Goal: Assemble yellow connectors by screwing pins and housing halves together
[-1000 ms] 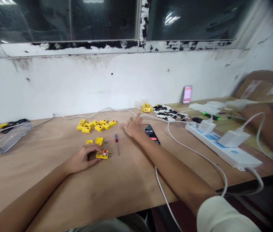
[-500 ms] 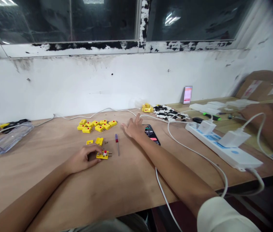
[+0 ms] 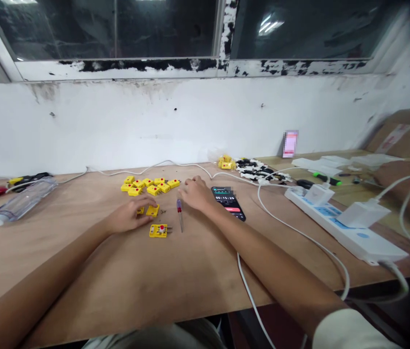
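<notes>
My left hand [image 3: 129,216] reaches over two small yellow shell pieces, its thumb and fingers apart on either side of the nearer yellow cover [image 3: 153,210]. Whether it touches that cover I cannot tell. Just in front lies an opened yellow plug [image 3: 158,231] with a red button and metal pins pointing right. Tiny screws [image 3: 163,211] lie beside the cover. My right hand [image 3: 198,194] is palm down at the table, holding nothing visible, fingers spread and slightly bent. It is between a small screwdriver [image 3: 179,213] and a phone [image 3: 229,203] showing a timer.
Several yellow plugs [image 3: 149,185] form a group behind. A bag of yellow parts [image 3: 226,163] and black-and-white pieces [image 3: 259,170] lie further back. At right stands a power strip [image 3: 350,228] with chargers and a trailing white cable [image 3: 307,232]. A clear bottle [image 3: 25,201] lies at left.
My left hand has let go of the opened plug and moved back to the yellow shell pieces. My right hand has shifted slightly left, off the phone. The view has turned slightly.
</notes>
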`<state>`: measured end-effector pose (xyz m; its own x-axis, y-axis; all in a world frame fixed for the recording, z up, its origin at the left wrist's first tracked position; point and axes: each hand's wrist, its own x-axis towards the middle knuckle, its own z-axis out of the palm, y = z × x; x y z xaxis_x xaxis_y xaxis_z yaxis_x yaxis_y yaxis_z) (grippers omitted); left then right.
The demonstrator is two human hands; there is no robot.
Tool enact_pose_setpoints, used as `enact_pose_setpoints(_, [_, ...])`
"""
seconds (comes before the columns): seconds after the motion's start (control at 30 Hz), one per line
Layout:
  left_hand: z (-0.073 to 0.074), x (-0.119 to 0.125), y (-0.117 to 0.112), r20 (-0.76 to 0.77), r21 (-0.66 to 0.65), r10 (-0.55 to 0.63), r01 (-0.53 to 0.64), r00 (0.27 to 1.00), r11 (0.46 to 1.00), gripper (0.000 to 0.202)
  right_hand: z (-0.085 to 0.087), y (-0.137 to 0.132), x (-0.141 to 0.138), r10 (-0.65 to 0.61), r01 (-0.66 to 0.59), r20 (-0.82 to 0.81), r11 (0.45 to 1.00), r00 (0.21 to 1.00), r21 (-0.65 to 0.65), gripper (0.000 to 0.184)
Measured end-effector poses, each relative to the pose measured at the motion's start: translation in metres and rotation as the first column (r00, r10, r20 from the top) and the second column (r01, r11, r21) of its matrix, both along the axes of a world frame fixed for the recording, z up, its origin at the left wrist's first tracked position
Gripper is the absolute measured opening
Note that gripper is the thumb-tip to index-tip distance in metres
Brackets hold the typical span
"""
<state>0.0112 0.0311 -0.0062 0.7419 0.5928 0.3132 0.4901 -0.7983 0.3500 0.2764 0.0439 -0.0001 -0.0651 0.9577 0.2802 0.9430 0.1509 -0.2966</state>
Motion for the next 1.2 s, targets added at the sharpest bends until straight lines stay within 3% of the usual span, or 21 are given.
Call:
enact_pose_setpoints(0.13, [0.003, 0.012, 0.011, -0.123, 0.033, -0.053, 0.058, 0.991, 0.998, 0.036, -0.002, -0.017, -0.010, 0.111, -0.111, 0.010, 0.994, 0.994, -0.004, 0.028])
enact_pose_setpoints(0.27, [0.002, 0.023, 0.013, -0.190, 0.066, -0.043, 0.056, 0.981, 0.996, 0.034, -0.007, -0.028, -0.017, 0.176, -0.177, 0.024, 0.984, 0.984, 0.017, 0.024])
enact_pose_setpoints(0.53, [-0.009, 0.034, 0.011, -0.089, 0.112, 0.041, -0.031, 0.995, 0.993, 0.016, -0.014, -0.029, -0.016, 0.161, -0.162, 0.077, 0.987, 0.984, 0.011, 0.026])
enact_pose_setpoints(0.73, [-0.011, 0.037, 0.008, -0.058, 0.105, 0.019, -0.013, 0.998, 0.994, 0.020, -0.023, -0.026, -0.018, 0.155, -0.155, 0.051, 0.988, 0.987, 0.001, 0.027])
enact_pose_setpoints(0.93, [-0.015, 0.038, 0.012, -0.017, 0.082, -0.042, 0.043, 0.999, 0.996, 0.022, -0.025, -0.019, -0.018, 0.267, -0.268, 0.036, 0.963, 0.963, 0.013, 0.025])
enact_pose_setpoints(1.2, [-0.017, 0.038, 0.011, -0.040, 0.107, 0.019, -0.014, 0.999, 0.994, 0.021, -0.026, -0.013, -0.017, 0.337, -0.338, 0.038, 0.940, 0.941, 0.035, 0.022])
